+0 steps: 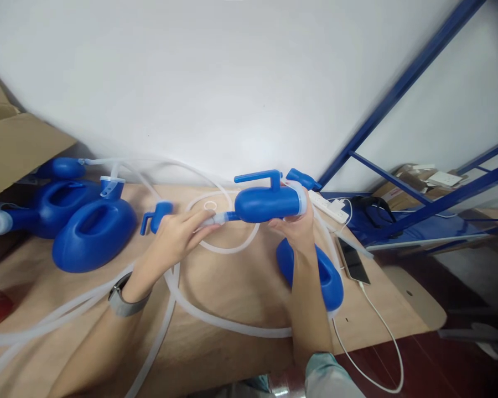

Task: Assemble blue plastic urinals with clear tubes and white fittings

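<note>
My right hand (296, 226) is closed around the wide, pale-rimmed end of a blue plastic cup with a handle (265, 204), raised above the table and lying sideways. The narrow ribbed spout of the cup points left and meets a translucent tube end (219, 218). My left hand (178, 235) pinches that tube end; how far the spout sits inside it I cannot tell. Behind my right forearm, a blue bottle (330, 284) with a grip opening lies on the table. A smaller blue handled piece (162, 213) stands just beyond my left hand.
Two blue bottles (93, 237) lie at the left by a cardboard box (25, 135). Translucent hoses (228, 326) loop across the wooden table (249, 276). A phone (352, 260) with a cable, a power strip (327, 207) and a blue metal frame (382, 94) are on the right.
</note>
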`<action>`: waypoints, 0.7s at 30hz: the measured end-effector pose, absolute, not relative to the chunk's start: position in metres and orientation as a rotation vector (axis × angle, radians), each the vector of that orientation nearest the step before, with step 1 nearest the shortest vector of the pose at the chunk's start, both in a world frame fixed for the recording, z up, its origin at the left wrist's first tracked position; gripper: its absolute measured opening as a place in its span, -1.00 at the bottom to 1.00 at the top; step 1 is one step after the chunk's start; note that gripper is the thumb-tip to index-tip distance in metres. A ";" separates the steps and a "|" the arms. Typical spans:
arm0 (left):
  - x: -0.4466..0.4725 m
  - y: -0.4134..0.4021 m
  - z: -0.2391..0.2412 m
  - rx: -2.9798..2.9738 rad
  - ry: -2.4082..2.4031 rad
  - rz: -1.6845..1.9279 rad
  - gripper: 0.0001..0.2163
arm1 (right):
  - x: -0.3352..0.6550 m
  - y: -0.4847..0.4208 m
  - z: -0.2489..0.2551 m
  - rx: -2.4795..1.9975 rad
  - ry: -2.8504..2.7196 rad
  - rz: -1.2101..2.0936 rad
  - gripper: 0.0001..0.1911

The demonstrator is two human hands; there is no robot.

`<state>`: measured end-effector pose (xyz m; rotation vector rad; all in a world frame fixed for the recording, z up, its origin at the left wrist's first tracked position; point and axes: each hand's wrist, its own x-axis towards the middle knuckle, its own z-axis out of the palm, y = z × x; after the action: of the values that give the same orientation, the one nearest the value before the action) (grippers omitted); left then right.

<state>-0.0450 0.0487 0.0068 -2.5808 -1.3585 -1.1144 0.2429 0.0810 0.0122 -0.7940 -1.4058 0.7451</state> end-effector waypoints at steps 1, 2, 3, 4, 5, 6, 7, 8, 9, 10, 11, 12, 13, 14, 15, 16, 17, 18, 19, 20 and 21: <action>-0.047 0.047 0.010 -2.596 -1.347 -1.133 -0.58 | 0.248 0.079 0.014 -0.802 -1.454 0.701 0.12; -0.048 0.046 0.013 -2.621 -1.335 -1.129 -0.58 | 0.252 0.076 0.016 -0.808 -1.505 0.669 0.10; -0.050 0.044 0.016 -2.651 -1.334 -1.109 -0.58 | 0.256 0.073 0.018 -0.813 -1.557 0.650 0.05; -0.050 0.043 0.019 -2.684 -1.345 -1.080 -0.58 | 0.258 0.070 0.019 -0.815 -1.602 0.633 -0.02; -0.050 0.041 0.022 -2.721 -1.369 -1.052 -0.58 | 0.259 0.068 0.019 -0.815 -1.635 0.614 -0.09; -0.050 0.040 0.024 -2.752 -1.404 -1.032 -0.58 | 0.260 0.066 0.019 -0.810 -1.656 0.591 -0.15; -0.049 0.039 0.025 -2.780 -1.440 -1.023 -0.59 | 0.260 0.065 0.019 -0.800 -1.665 0.567 -0.18; -0.048 0.038 0.027 -2.808 -1.465 -1.023 -0.61 | 0.259 0.065 0.018 -0.788 -1.668 0.547 -0.19; -0.047 0.037 0.027 -2.843 -1.474 -1.026 -0.63 | 0.258 0.065 0.018 -0.772 -1.671 0.537 -0.20; -0.045 0.037 0.028 -2.880 -1.472 -1.028 -0.65 | 0.256 0.065 0.017 -0.750 -1.676 0.537 -0.20; -0.043 0.036 0.028 -2.919 -1.466 -1.034 -0.66 | 0.254 0.066 0.017 -0.715 -1.678 0.546 -0.21; -0.041 0.035 0.029 -2.958 -1.460 -1.049 -0.67 | 0.252 0.066 0.017 -0.669 -1.672 0.551 -0.22; -0.039 0.034 0.030 -2.992 -1.455 -1.082 -0.67 | 0.250 0.067 0.018 -0.610 -1.656 0.542 -0.23; -0.037 0.032 0.032 -3.018 -1.452 -1.133 -0.67 | 0.247 0.067 0.018 -0.550 -1.632 0.516 -0.25; -0.035 0.030 0.033 -3.036 -1.449 -1.194 -0.66 | 0.245 0.066 0.019 -0.499 -1.610 0.483 -0.27; -0.032 0.029 0.035 -3.046 -1.451 -1.261 -0.66 | 0.243 0.065 0.020 -0.465 -1.594 0.448 -0.29; -0.030 0.027 0.037 -3.055 -1.454 -1.323 -0.65 | 0.242 0.063 0.021 -0.447 -1.585 0.414 -0.31; -0.029 0.025 0.039 -3.070 -1.460 -1.368 -0.65 | 0.240 0.061 0.022 -0.440 -1.584 0.380 -0.33; -0.027 0.024 0.040 -3.088 -1.478 -1.397 -0.64 | 0.239 0.058 0.024 -0.433 -1.596 0.348 -0.35; -0.026 0.023 0.040 -3.111 -1.503 -1.413 -0.64 | 0.238 0.055 0.027 -0.416 -1.608 0.318 -0.36; -0.025 0.024 0.040 -3.144 -1.531 -1.415 -0.63 | 0.237 0.051 0.029 -0.395 -1.621 0.297 -0.36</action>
<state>-0.0254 0.0236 0.0400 -3.1440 -1.5311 -1.4145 0.2370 0.0509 0.0294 -0.3954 -1.6207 0.2974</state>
